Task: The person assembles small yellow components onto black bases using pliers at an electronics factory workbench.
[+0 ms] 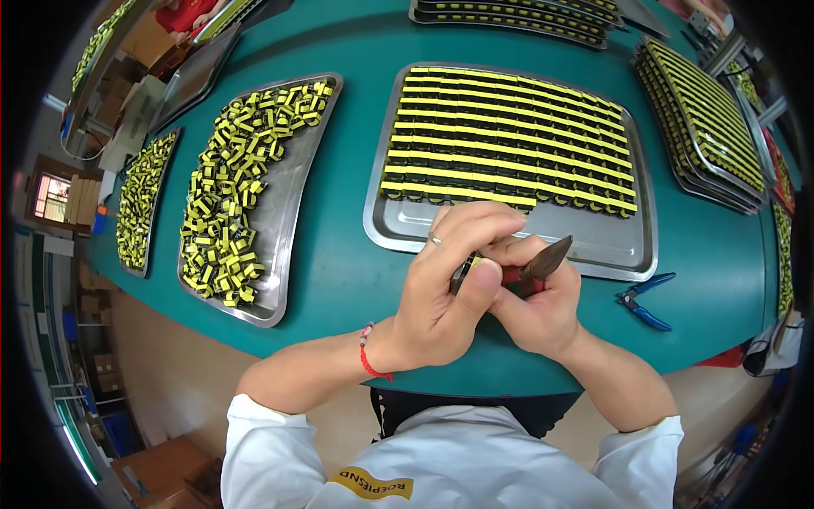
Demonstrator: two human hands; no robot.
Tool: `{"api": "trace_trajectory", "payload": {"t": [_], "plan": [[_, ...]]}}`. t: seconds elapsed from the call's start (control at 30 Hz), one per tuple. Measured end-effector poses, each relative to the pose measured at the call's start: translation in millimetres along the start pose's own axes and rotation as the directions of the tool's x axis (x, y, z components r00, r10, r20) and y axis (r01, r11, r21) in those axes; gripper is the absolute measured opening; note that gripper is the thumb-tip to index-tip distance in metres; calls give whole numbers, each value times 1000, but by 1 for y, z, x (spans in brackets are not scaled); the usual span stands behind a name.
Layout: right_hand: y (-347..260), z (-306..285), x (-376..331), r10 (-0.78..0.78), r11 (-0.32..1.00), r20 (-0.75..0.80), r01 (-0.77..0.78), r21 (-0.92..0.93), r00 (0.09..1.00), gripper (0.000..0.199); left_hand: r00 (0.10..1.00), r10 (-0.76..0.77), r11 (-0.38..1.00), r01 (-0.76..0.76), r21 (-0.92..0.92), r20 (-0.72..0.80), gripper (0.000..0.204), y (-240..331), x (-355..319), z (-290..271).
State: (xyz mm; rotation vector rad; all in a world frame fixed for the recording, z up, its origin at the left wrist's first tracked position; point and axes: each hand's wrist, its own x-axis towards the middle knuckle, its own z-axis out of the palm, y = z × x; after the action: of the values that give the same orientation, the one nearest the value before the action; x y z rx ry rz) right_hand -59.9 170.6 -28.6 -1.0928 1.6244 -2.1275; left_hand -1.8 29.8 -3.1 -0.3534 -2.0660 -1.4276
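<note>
Both my hands meet over the front edge of a metal tray (593, 251), close together. My left hand (441, 293) is closed, fingertips and thumb pinching a small yellow-and-black component (463, 273), most of it covered by the fingers. Red-handled pliers (547, 259) are gripped in my right hand (543, 318), their dark pointed jaws sticking out up and to the right. The handles are largely hidden in the palm. Behind my hands, yellow-and-black components (509, 131) stand in straight rows in the tray; the nearest row is only partly filled.
Blue-handled cutters (644, 304) lie spread on the green table (712, 297) at right. On the left, a tray (275, 233) holds loose components, with a smaller heap (142, 208) beyond it. Stacked full trays (699, 127) stand far right, more (517, 21) at the back. A person's red sleeve (180, 17) shows far left.
</note>
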Motion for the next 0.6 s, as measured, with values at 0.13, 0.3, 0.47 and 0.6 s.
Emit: {"api": "trace_trajectory", "payload": {"t": [0.13, 0.3, 0.47, 0.6], "plan": [[-10, -3, 5, 44, 995, 47, -40, -86, 998, 29, 998, -55, 998, 56, -36, 27, 50, 0, -2, -2], [-12, -1, 4, -19, 998, -5, 19, -53, 1000, 35, 958, -190, 971, 152, -184, -213, 46, -1, 3, -12], [-12, -16, 15, -287, 941, -16, 279, -193, 958, 49, 903, -268, 958, 212, -193, -336, 27, -16, 24, -44], [-20, -23, 18, -349, 847, 160, 384, -368, 923, 55, 997, -69, 991, 65, -115, -28, 19, -2, 18, -26]]}}
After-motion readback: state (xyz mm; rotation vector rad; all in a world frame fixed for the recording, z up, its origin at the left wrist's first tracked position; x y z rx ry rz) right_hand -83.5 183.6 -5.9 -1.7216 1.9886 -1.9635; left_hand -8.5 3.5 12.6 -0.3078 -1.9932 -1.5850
